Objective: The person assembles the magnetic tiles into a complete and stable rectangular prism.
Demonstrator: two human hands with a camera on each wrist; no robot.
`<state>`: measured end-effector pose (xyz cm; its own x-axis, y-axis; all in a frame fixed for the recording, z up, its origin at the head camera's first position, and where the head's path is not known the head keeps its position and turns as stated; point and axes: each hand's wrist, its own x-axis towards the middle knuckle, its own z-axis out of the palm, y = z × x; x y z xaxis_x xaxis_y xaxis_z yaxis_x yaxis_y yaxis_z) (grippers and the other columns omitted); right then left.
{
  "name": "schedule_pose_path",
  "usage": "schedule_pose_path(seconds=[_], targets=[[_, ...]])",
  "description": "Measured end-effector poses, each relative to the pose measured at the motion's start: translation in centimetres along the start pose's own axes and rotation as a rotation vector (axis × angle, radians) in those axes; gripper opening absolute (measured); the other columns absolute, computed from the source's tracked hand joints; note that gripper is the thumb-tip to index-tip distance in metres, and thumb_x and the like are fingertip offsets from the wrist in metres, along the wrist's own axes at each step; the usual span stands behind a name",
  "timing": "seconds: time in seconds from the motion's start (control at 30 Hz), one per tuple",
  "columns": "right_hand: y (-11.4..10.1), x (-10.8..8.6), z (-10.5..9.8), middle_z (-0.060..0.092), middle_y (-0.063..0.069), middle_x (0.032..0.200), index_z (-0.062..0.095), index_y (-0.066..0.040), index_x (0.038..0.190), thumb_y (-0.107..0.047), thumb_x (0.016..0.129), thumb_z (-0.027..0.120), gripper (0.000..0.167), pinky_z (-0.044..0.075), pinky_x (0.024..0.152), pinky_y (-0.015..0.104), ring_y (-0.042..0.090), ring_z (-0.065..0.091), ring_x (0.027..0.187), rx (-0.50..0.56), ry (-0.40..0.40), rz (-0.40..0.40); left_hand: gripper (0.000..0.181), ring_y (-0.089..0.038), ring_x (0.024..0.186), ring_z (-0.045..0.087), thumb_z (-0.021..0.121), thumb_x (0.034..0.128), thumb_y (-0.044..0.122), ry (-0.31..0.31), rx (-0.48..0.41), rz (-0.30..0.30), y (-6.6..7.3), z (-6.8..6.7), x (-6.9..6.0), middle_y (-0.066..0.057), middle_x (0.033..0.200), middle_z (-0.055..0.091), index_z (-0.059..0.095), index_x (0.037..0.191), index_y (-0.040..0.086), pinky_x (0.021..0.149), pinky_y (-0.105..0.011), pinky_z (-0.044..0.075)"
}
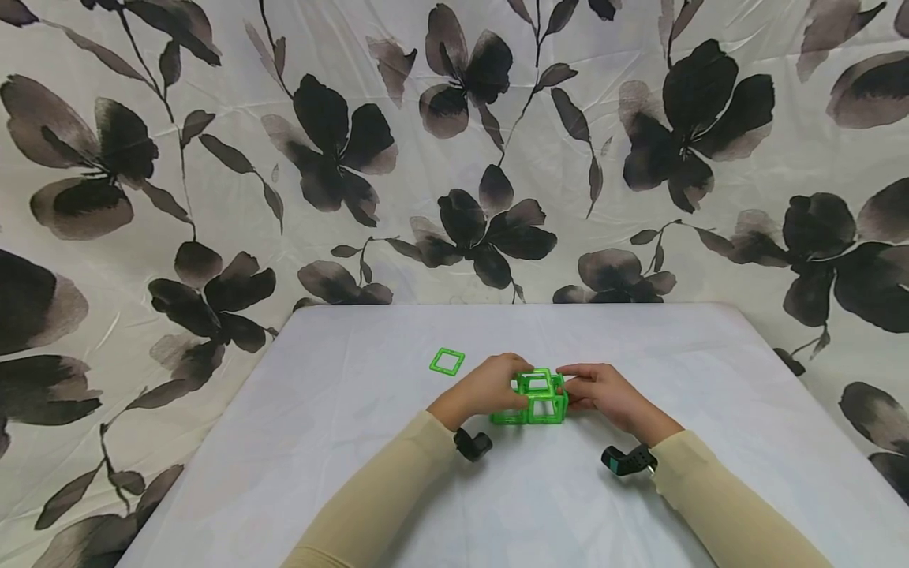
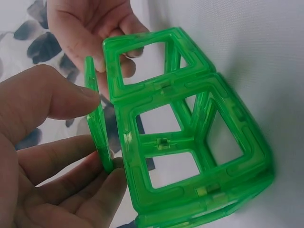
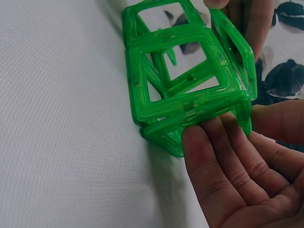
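Observation:
A green see-through structure of joined square magnetic tiles [image 2: 164, 92] stands on the white table, two open cubes side by side. My left hand [image 1: 490, 384] pinches one green square tile [image 2: 97, 124] between thumb and fingers. That tile stands tilted at the upper edge of the structure; whether it touches is hard to tell. From the right side, my right hand [image 3: 242, 175] grips the structure's end, fingers against the side tile and thumb at its upper corner. Part of the structure is hidden behind my left hand in the head view.
A single loose green square tile [image 1: 436, 360] lies flat on the white-covered table [image 1: 341, 442], beyond and left of my left hand. Behind the table hangs a floral cloth [image 1: 582, 197]. Each wrist wears a small black camera [image 1: 628, 460].

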<state>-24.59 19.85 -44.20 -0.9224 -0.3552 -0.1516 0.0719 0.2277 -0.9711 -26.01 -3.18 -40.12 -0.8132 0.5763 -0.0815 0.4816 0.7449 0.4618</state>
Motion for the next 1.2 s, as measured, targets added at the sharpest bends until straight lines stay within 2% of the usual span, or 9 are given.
schedule_pose_path(seconds=[0.23,0.5,0.73,1.2], targets=[[-0.17,-0.09,0.09,0.064,0.02,0.122,0.042,0.008,0.14,-0.011,0.098,0.052,0.047,0.056,0.086,0.039,0.017,0.067,0.09,-0.002,0.012,0.003,0.057,-0.019,0.124,0.053,0.069,0.0809,0.019,0.012,0.008,-0.007,0.23,0.41,0.46,-0.005,0.139,0.055,0.057,0.136,0.011,0.102,-0.034,0.045],[0.0,-0.05,0.04,0.062,0.023,0.125,0.042,0.009,0.141,-0.01,0.099,0.051,0.047,0.056,0.086,0.039,0.017,0.068,0.09,0.014,0.006,-0.004,0.055,-0.019,0.126,0.052,0.07,0.0827,0.02,-0.01,0.019,-0.012,0.55,0.78,0.72,-0.005,0.138,0.055,0.057,0.135,0.011,0.104,-0.034,0.043],[0.03,0.02,0.02,0.06,0.025,0.127,0.042,0.009,0.14,-0.011,0.099,0.052,0.047,0.056,0.086,0.039,0.018,0.068,0.091,0.015,0.007,-0.001,0.054,-0.017,0.12,0.053,0.07,0.0828,0.02,-0.009,0.026,-0.003,0.63,0.89,0.81,-0.004,0.137,0.056,0.058,0.134,0.01,0.101,-0.032,0.045],[0.19,0.2,-0.03,0.063,0.023,0.122,0.043,0.009,0.14,-0.01,0.099,0.051,0.045,0.057,0.084,0.039,0.017,0.068,0.089,0.005,0.015,0.001,0.054,-0.018,0.126,0.051,0.07,0.0839,0.021,-0.025,0.008,-0.03,0.91,0.82,0.89,-0.003,0.141,0.053,0.057,0.136,0.013,0.105,-0.034,0.043]])
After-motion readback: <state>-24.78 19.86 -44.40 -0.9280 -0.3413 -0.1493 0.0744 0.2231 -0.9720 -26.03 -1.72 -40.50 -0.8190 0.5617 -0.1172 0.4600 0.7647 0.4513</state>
